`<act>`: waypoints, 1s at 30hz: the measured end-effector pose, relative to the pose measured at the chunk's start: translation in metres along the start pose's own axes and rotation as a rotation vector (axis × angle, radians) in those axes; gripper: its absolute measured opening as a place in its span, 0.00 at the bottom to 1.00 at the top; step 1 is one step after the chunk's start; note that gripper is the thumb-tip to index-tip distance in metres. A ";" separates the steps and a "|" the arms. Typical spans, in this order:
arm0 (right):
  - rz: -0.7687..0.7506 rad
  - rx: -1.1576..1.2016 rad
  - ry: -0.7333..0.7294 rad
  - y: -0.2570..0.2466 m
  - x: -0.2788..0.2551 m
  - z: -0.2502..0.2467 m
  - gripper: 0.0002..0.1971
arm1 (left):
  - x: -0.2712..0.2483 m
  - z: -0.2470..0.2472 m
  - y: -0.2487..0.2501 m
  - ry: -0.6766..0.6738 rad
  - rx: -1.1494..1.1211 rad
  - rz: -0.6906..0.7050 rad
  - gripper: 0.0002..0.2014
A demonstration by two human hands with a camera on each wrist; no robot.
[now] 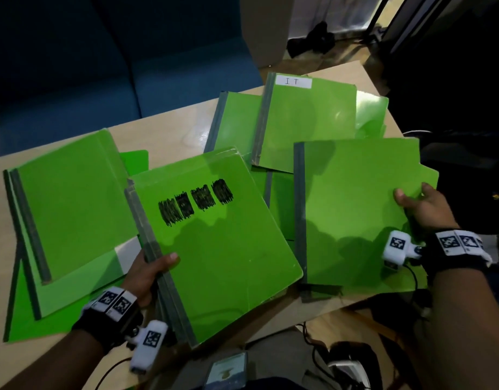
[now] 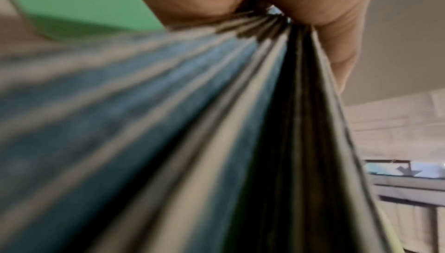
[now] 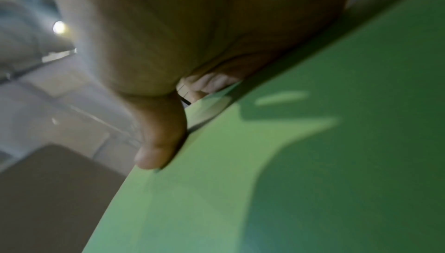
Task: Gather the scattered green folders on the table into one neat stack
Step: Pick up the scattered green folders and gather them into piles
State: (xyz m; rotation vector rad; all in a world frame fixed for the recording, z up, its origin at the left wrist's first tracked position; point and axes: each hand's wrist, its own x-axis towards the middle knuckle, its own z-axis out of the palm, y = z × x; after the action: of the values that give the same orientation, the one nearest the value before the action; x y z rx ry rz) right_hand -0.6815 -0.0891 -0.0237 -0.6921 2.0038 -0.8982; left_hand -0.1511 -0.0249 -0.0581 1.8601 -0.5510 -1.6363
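Note:
Green folders with grey spines lie spread over a light wooden table (image 1: 172, 128). My left hand (image 1: 149, 273) grips the spine side of a bundle of several folders (image 1: 214, 249), thumb on the top cover that bears black scribbles. The left wrist view shows those stacked spines (image 2: 216, 124) clamped between thumb and fingers (image 2: 332, 47). My right hand (image 1: 419, 204) pinches the right edge of a single green folder (image 1: 355, 209), thumb on top; the right wrist view shows the thumb (image 3: 159, 139) on that cover (image 3: 313, 162). More folders lie at the left (image 1: 68, 209) and at the back, one labelled "IT" (image 1: 304, 122).
A blue sofa (image 1: 102, 74) stands behind the table. The table's near edge runs under my hands, with cables and a small device (image 1: 227, 372) below it. Dark furniture (image 1: 453, 94) stands at the right.

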 end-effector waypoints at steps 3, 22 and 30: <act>-0.005 0.052 -0.028 -0.011 0.033 0.001 0.46 | 0.003 0.001 0.013 0.006 -0.061 0.034 0.34; 0.193 -0.634 0.020 -0.103 0.122 0.142 0.47 | 0.078 -0.029 0.071 0.111 -0.043 0.010 0.42; 0.194 -0.730 0.026 -0.099 0.118 0.154 0.60 | 0.077 -0.027 0.066 0.049 -0.075 -0.045 0.56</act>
State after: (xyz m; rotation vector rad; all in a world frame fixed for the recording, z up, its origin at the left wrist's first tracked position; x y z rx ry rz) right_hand -0.5987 -0.2868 -0.0628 -0.8491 2.3758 -0.0342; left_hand -0.1079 -0.1199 -0.0685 1.8640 -0.4242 -1.6132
